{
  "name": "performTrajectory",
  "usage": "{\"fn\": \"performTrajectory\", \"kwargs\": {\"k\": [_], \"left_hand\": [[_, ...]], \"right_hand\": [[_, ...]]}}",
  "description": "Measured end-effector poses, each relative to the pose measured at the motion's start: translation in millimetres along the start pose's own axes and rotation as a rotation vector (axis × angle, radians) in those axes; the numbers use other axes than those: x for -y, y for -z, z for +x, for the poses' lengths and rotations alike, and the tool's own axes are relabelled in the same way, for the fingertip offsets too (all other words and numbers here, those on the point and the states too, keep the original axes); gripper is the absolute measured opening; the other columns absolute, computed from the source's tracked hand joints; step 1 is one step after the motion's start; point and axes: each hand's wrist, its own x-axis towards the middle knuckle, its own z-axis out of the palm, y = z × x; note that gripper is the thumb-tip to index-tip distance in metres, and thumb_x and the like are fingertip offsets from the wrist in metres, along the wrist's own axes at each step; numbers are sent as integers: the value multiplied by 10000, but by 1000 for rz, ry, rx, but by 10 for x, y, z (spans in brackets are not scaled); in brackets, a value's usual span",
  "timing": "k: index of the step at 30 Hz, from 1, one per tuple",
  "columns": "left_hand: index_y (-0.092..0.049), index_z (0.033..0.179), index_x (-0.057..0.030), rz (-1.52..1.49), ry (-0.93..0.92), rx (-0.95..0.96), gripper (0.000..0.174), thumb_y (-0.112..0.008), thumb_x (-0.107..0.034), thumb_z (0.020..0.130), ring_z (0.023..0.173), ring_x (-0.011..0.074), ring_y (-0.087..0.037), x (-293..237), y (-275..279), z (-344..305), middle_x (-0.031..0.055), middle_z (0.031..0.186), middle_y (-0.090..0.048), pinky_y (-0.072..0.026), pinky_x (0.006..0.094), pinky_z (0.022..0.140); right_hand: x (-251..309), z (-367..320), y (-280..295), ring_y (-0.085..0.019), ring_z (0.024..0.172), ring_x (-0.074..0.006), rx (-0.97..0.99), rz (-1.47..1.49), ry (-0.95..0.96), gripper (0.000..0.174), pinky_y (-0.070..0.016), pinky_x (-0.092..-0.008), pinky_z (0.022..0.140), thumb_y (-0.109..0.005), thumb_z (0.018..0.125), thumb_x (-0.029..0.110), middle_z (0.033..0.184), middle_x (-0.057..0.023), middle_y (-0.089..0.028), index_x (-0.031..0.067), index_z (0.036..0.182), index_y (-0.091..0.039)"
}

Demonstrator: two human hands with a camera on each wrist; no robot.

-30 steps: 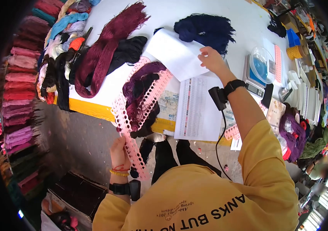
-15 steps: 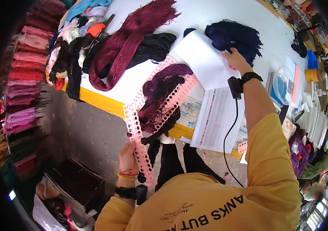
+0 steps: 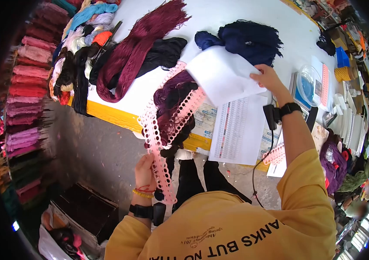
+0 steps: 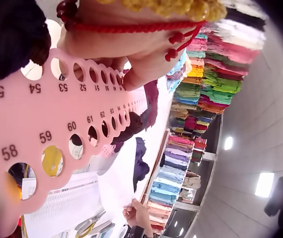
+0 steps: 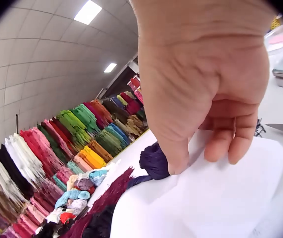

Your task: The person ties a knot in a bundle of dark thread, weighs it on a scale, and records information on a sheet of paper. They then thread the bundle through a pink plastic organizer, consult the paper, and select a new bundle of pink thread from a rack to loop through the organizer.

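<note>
My left hand [image 3: 144, 173] grips one edge of a long pink perforated strip [image 3: 161, 173]; in the left wrist view the strip [image 4: 27, 114] carries printed numbers beside its holes. Dark and purple thread hangs from the strips over the table's front edge. The right hand [image 3: 271, 80] pinches the edge of a white sheet [image 3: 223, 76], seen closely in the right wrist view with thumb and fingers of the hand [image 5: 206, 84] on the paper [image 5: 211, 198]. That sheet partly covers a printed chart [image 3: 236, 130]. Navy yarn [image 3: 251, 41] lies just behind it.
Maroon yarn [image 3: 126, 65] and black yarn [image 3: 165, 52] lie on the table's left part, near mixed skeins [image 3: 80, 41]. A clear bowl [image 3: 309, 84] stands at the right. Racks of coloured skeins [image 3: 30, 91] line the left, above a dark box [image 3: 87, 203] on the floor.
The white sheet's near corner has shifted with my right hand, and more navy yarn shows behind it. The left hand keeps its grip on the pink strip. The head view has moved.
</note>
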Motion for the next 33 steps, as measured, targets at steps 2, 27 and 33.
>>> {"fn": "performTrajectory", "kwargs": {"k": [2, 27, 33], "left_hand": [[-569, 866, -34, 0, 11, 18, 127, -493, -133, 890, 679, 108, -554, 74, -20, 13, 24, 797, -593, -456, 243, 622], [-562, 824, -38, 111, -10, 105, 116, -556, -143, 874, 597, 78, -531, 668, -371, -72, 6, 701, -572, -435, 202, 558], [-553, 857, -33, 143, -1, 139, 127, -505, -144, 896, 675, 110, -571, 642, -350, -83, 38, 776, -595, -471, 234, 626]], "right_hand": [[-125, -272, -20, -552, 599, -127, -31, 30, 51, 402, -438, -251, 508, -691, 703, 150, 823, -95, -607, -9, 1040, -541], [-1543, -1769, -868, -532, 1025, -310, -347, -294, -419, 590, -458, -440, 830, -658, 709, 330, 1080, -180, -530, 22, 1165, -446], [-1086, -1838, -897, -471, 1107, -329, -279, -403, -629, 668, -417, -461, 879, -687, 685, 359, 1150, -163, -466, 25, 1173, -376]]}}
